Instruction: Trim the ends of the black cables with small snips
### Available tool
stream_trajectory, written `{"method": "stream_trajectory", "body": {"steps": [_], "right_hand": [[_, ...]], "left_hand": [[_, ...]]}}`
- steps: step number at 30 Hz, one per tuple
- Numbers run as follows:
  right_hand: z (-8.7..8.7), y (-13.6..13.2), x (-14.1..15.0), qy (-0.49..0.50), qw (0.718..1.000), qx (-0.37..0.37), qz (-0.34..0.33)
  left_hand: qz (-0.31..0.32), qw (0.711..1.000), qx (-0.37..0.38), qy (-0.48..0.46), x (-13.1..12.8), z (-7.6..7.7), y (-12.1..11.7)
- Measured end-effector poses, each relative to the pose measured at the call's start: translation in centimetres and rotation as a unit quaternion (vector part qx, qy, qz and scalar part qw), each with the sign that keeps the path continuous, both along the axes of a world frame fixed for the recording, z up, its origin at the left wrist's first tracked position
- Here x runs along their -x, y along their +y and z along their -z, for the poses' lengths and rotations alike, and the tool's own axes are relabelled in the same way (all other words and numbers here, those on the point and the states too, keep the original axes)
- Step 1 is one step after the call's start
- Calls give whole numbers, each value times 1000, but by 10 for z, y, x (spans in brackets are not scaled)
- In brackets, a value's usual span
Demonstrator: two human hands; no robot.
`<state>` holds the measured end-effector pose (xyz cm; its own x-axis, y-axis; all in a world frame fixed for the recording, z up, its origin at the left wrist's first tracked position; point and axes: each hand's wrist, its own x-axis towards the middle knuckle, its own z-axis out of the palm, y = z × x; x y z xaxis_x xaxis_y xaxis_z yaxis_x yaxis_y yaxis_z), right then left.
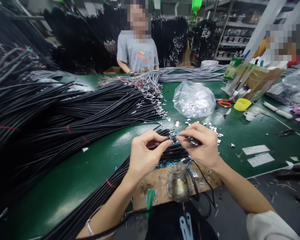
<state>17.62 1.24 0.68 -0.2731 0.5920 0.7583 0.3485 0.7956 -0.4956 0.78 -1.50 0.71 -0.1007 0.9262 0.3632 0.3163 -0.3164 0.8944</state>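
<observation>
My left hand (145, 151) pinches the end of a thin black cable (165, 135) just above a bundle of black cables (110, 186) running along the table's near edge. My right hand (201, 143) is closed in a pinch right beside it, fingertips meeting the same cable end; a small silvery piece shows between its fingers. Both hands hover over a worn wooden board (160, 186) with a grimy metal fixture (178, 183) on it.
Large piles of black cables (65, 113) cover the left of the green table (95, 160). A clear bag of silver foil pieces (193, 99), orange scissors (223, 103), a yellow dish (242, 104) and a cardboard box (258, 80) lie to the right. A person in a grey shirt (137, 53) stands opposite.
</observation>
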Motion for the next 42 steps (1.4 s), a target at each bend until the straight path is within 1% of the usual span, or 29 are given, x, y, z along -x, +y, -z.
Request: {"method": "stream_trajectory", "body": {"steps": [2,5,7,9,11,13,15,16,17,19,21,23,25,27,29,34,42], "right_hand": [[4,0,0,-34,999,-8,-26],[7,0,2,-44,999,-22,-22],[7,0,3,-40,999,-22,-24],[6,-1,5,-26,999,2,-39],[3,0,8,0,994,76,-73],[1,1,10,36,974,181,-129],[1,2,12,70,944,270,-176],[2,3,12,82,934,295,-183],[2,3,13,88,931,308,-176],[4,3,12,85,939,302,-142],[4,2,11,68,956,264,-108],[3,1,10,49,970,217,-93],[2,-1,10,34,978,185,-95],[1,-2,10,31,979,174,-105],[0,-3,10,37,978,170,-111],[-1,-3,10,44,978,174,-108],[-1,-4,12,40,976,181,-111]], "left_hand": [[-24,999,-37,25,-1,1,-2],[-39,995,-66,71,-1,3,-3],[-29,996,-61,66,0,3,-3],[1,998,-46,34,1,2,-2],[37,998,-41,10,3,1,0],[55,996,-62,12,5,-1,0],[45,992,-105,43,6,-1,-1],[28,988,-135,65,6,-2,-2],[4,982,-165,89,5,-2,-3],[-59,963,-228,132,4,-1,-7],[-120,938,-284,161,4,0,-9],[-159,914,-325,185,4,1,-11],[-181,893,-353,211,4,2,-11],[-192,877,-372,235,5,2,-11],[-195,868,-385,248,5,3,-10],[-180,855,-410,262,6,5,-9],[-182,834,-433,289,8,9,-9]]}}
